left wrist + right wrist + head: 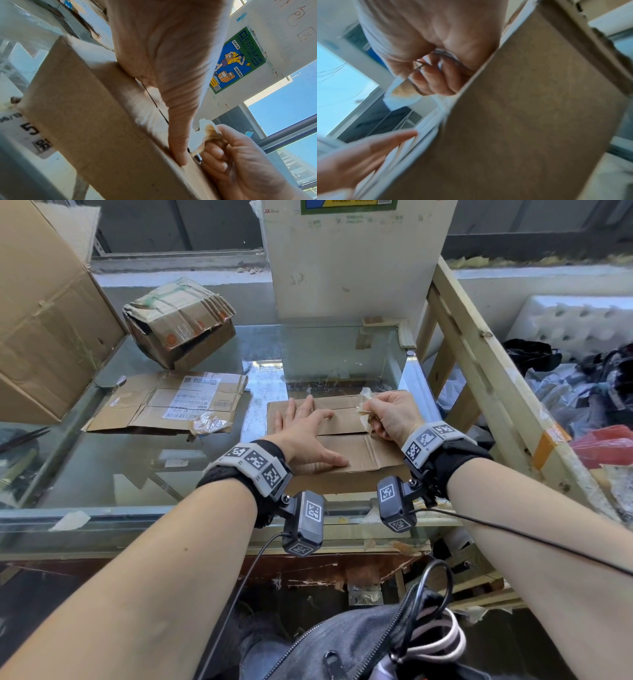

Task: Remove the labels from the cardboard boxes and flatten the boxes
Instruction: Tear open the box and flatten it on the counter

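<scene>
Cardboard box (346,440) – flat on the glass worktop (144,474), light, stiff, creased | left hand (305,436) – fingers spread, pressing it down | right hand (390,416) – grip clenched on crumpled peeled tape (364,405), thin, sticky | best hold: pin panel, pull a loose tape end

Flattened brown box (346,440) on glass

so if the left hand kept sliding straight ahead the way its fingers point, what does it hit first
Probably nothing soon: the left hand lies flat on the flattened cardboard box, fingers pointing away. Past the box's far edge comes bare glass tabletop, then the upright white board. Depth is unclear.
</scene>
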Available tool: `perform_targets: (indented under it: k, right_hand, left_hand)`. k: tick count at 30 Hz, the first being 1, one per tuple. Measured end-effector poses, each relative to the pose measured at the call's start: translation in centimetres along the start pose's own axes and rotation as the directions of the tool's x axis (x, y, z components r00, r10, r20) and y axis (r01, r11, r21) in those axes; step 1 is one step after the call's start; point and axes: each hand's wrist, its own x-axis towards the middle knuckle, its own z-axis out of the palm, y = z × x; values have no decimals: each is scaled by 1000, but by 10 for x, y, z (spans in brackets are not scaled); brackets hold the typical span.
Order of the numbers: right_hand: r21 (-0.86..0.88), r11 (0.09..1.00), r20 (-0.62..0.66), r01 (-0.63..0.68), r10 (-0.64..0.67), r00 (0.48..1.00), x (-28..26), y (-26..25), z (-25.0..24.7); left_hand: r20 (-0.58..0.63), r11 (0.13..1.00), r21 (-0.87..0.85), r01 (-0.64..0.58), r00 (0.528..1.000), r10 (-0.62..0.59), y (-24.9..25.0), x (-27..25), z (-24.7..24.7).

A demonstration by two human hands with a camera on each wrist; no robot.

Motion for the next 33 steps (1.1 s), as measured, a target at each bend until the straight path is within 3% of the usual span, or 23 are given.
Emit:
perform_targets:
  k: [2,5,13,17,21,25,33]
  right_hand:
    - [-319,940,-35,120,-138,990,-1,4,-1]
    - [-694,706,-32,142,-227,973,-3,7,-3]
    - [-844,520,105,132,-81,991,4,0,-1]
    - [-854,510,120,103,0,993,7,-4,1]
    - [-795,604,111,59,49,993,9,-4,1]
    - [-715,697,88,56,9,996,7,-4,-2]
    - [-652,754,45,83,-71,996,2,-25,8]
  left_hand:
    - [4,1000,-2,0,1000,0,0,0,0]
    - [8,1000,1,0,1000,0,-1,1,0]
    - [-2,1000,19,-2,1000,2,0,0,1]
    - [-4,1000,17,-1,1000,1,1,0,2]
    - [2,1000,11,0,1000,-1,1,0,1]
    - [-18,999,32,5,1000,-4,3,0,-3]
    - [-169,975,220,-32,983,70,5,0,-26]
